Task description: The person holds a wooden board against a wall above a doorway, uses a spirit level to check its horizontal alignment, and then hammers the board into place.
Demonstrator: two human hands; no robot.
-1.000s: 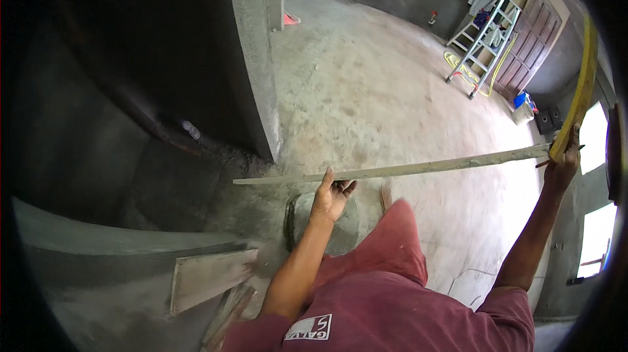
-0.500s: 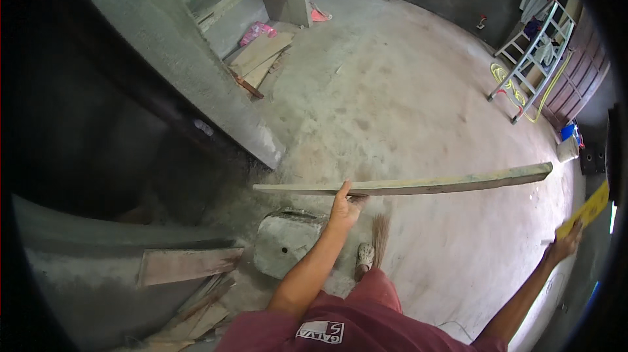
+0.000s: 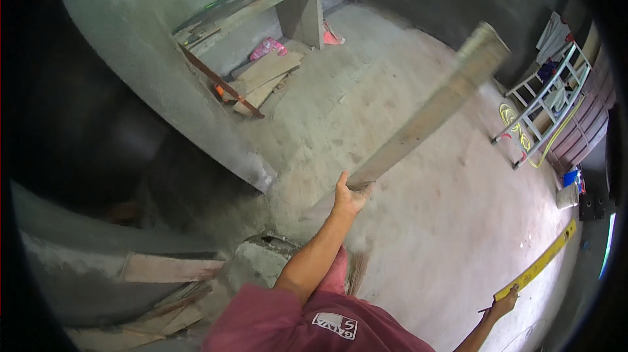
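Note:
My left hand (image 3: 352, 196) is closed on a long, pale wooden board (image 3: 418, 123), which slants up to the upper right across the middle of the view, its ends blurred by motion. My right hand (image 3: 504, 301), low on the right, grips the lower end of a yellow spirit level (image 3: 544, 259), together with a thin dark stick (image 3: 485, 308) that looks like a pencil. A cement-caked block (image 3: 258, 260) and a straw broom (image 3: 357, 267) stand on the concrete floor (image 3: 432, 208) below my left arm, partly hidden by it.
A concrete wall edge (image 3: 150, 84) runs down the left. A counter (image 3: 297, 9) with boards (image 3: 265, 90) beneath is at the back. An aluminium ladder (image 3: 543, 110), a yellow hose (image 3: 513, 123) and a bucket (image 3: 566, 196) are at the right. Scrap planks (image 3: 170, 319) lie at lower left.
The board has swung from nearly level to a steep slant, its right end rising away from me. The yellow level has come down and left with my right hand. My view has shifted.

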